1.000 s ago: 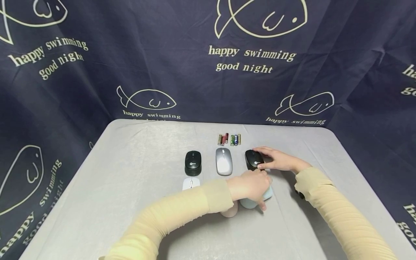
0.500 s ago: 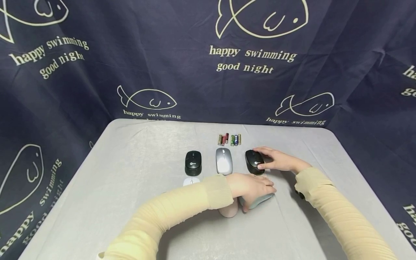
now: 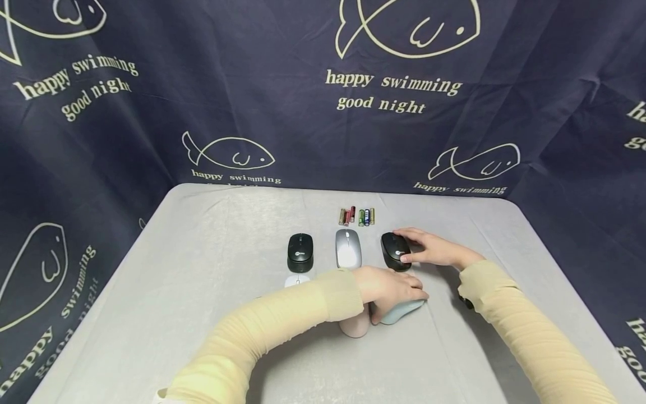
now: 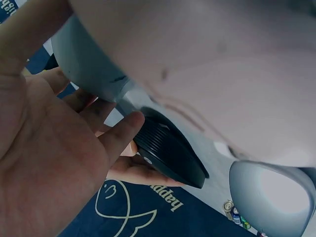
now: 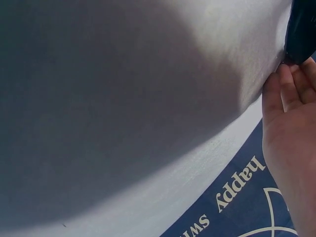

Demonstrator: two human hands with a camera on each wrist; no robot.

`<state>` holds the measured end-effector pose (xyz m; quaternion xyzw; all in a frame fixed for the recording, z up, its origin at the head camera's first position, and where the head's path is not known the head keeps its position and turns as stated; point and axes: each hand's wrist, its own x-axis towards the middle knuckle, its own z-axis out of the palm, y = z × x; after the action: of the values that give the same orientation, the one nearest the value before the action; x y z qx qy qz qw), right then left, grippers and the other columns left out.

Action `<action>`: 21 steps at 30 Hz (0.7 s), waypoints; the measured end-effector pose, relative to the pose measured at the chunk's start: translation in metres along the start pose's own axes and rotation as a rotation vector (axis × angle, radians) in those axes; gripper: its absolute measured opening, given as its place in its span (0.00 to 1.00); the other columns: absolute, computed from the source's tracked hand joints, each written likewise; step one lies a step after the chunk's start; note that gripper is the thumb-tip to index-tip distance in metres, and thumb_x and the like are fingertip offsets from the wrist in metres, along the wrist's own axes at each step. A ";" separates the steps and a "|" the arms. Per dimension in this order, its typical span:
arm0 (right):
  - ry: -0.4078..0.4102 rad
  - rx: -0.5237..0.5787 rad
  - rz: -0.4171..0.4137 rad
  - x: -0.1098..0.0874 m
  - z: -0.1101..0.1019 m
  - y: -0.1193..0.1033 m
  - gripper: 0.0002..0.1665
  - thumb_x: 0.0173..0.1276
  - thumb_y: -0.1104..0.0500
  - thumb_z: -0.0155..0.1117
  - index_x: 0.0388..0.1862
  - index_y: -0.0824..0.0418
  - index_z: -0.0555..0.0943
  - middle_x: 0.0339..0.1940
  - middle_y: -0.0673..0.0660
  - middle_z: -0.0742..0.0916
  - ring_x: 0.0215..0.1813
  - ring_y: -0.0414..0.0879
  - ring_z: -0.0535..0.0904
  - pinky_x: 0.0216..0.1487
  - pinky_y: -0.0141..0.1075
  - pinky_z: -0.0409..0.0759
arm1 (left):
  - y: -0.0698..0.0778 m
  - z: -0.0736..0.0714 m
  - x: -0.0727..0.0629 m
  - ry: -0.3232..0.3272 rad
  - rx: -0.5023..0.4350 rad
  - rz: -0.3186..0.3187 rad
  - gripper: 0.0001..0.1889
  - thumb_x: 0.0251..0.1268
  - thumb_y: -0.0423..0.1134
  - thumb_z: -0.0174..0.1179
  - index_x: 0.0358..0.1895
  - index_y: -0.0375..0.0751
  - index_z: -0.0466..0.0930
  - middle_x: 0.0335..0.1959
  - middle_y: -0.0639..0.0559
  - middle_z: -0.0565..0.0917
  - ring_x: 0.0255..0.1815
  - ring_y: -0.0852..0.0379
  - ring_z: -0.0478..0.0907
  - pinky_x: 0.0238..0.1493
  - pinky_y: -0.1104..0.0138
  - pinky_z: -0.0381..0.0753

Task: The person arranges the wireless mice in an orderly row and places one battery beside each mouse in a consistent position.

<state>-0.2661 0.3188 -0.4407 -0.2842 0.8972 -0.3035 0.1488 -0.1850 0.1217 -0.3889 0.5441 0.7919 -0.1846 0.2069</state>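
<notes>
In the head view my left hand (image 3: 388, 289) lies over a light blue computer mouse (image 3: 401, 312), thumb on its near left side and fingers across the top to the far side; the hand hides much of it. Just beyond, my right hand (image 3: 436, 249) holds the right side of a black computer mouse (image 3: 392, 247), thumb near its close end and fingers along the far part. That black mouse (image 4: 168, 148) also shows in the left wrist view. At the left hand's wrist, a pale pink mouse (image 3: 355, 326) sits partly under the sleeve.
A silver mouse (image 3: 348, 248) and another black mouse (image 3: 300, 252) stand left of the held black one. A white mouse (image 3: 296, 280) is partly covered by the left sleeve. Several batteries (image 3: 367, 217) lie behind. A dark object (image 3: 465, 302) peeks out beside the right sleeve.
My left hand has turned and shifted slightly right and nearer, away from the black mouse; the light blue mouse has turned under it. My right hand stays at the black mouse.
</notes>
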 end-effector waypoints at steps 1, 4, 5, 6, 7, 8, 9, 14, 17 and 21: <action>-0.001 0.000 0.000 0.000 0.000 0.000 0.44 0.59 0.49 0.68 0.70 0.63 0.63 0.69 0.65 0.68 0.71 0.63 0.59 0.69 0.60 0.54 | 0.000 0.000 0.000 0.007 0.004 0.005 0.62 0.35 0.50 0.78 0.74 0.64 0.43 0.72 0.66 0.51 0.74 0.67 0.45 0.71 0.72 0.54; -0.002 0.002 -0.001 0.000 0.000 0.001 0.44 0.59 0.49 0.68 0.70 0.63 0.63 0.69 0.65 0.68 0.71 0.63 0.59 0.69 0.60 0.54 | -0.001 0.001 0.001 0.023 0.006 0.012 0.61 0.34 0.49 0.78 0.74 0.64 0.45 0.70 0.66 0.53 0.73 0.67 0.47 0.70 0.72 0.54; -0.003 0.002 -0.002 0.000 0.000 0.001 0.44 0.59 0.49 0.68 0.70 0.63 0.63 0.69 0.65 0.68 0.71 0.63 0.59 0.69 0.60 0.54 | -0.001 0.001 0.001 0.026 0.007 0.014 0.61 0.34 0.49 0.79 0.74 0.64 0.46 0.70 0.65 0.54 0.73 0.67 0.48 0.70 0.72 0.54; -0.004 0.000 -0.002 0.000 0.000 0.001 0.44 0.59 0.49 0.68 0.70 0.63 0.63 0.69 0.65 0.68 0.71 0.63 0.59 0.69 0.60 0.54 | -0.001 0.001 0.002 0.028 0.007 0.017 0.60 0.34 0.49 0.79 0.73 0.64 0.46 0.70 0.65 0.54 0.73 0.67 0.48 0.70 0.72 0.54; -0.004 -0.001 -0.001 0.000 0.000 0.002 0.44 0.59 0.49 0.68 0.70 0.63 0.63 0.69 0.65 0.68 0.71 0.63 0.59 0.69 0.60 0.54 | -0.001 0.001 0.002 0.030 0.006 0.020 0.60 0.34 0.49 0.79 0.73 0.64 0.47 0.70 0.65 0.55 0.72 0.67 0.49 0.70 0.72 0.54; -0.005 -0.004 0.000 0.001 0.000 0.002 0.44 0.59 0.49 0.68 0.70 0.63 0.63 0.69 0.65 0.68 0.71 0.63 0.59 0.69 0.60 0.54 | -0.001 0.001 0.002 0.031 0.004 0.022 0.60 0.33 0.49 0.79 0.73 0.64 0.47 0.69 0.65 0.55 0.72 0.67 0.49 0.70 0.73 0.55; -0.006 -0.005 0.001 0.001 0.000 0.002 0.44 0.59 0.49 0.68 0.70 0.62 0.63 0.69 0.65 0.68 0.71 0.63 0.59 0.69 0.60 0.54 | -0.001 0.001 0.002 0.031 0.003 0.024 0.60 0.34 0.49 0.79 0.73 0.64 0.47 0.69 0.65 0.55 0.72 0.67 0.50 0.70 0.73 0.55; -0.007 -0.002 0.002 0.001 0.000 0.002 0.43 0.60 0.49 0.67 0.70 0.62 0.63 0.70 0.65 0.68 0.71 0.63 0.59 0.69 0.60 0.54 | -0.002 0.001 0.002 0.037 0.003 0.035 0.59 0.33 0.49 0.79 0.72 0.63 0.49 0.68 0.65 0.57 0.71 0.67 0.51 0.70 0.73 0.54; -0.005 0.001 0.001 0.001 0.000 0.001 0.43 0.60 0.49 0.67 0.70 0.62 0.63 0.70 0.65 0.68 0.71 0.63 0.59 0.69 0.60 0.54 | -0.002 0.001 0.002 0.040 0.004 0.038 0.59 0.33 0.50 0.79 0.73 0.63 0.49 0.68 0.65 0.57 0.71 0.67 0.51 0.70 0.73 0.54; -0.004 -0.001 -0.001 0.000 -0.001 0.001 0.43 0.60 0.49 0.67 0.70 0.62 0.63 0.70 0.64 0.68 0.71 0.62 0.59 0.69 0.60 0.54 | -0.002 0.002 0.002 0.044 -0.006 0.042 0.59 0.33 0.49 0.79 0.73 0.63 0.48 0.69 0.65 0.56 0.72 0.67 0.50 0.70 0.74 0.53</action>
<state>-0.2669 0.3192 -0.4406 -0.2852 0.8969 -0.3024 0.1505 -0.1878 0.1218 -0.3915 0.5637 0.7853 -0.1661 0.1950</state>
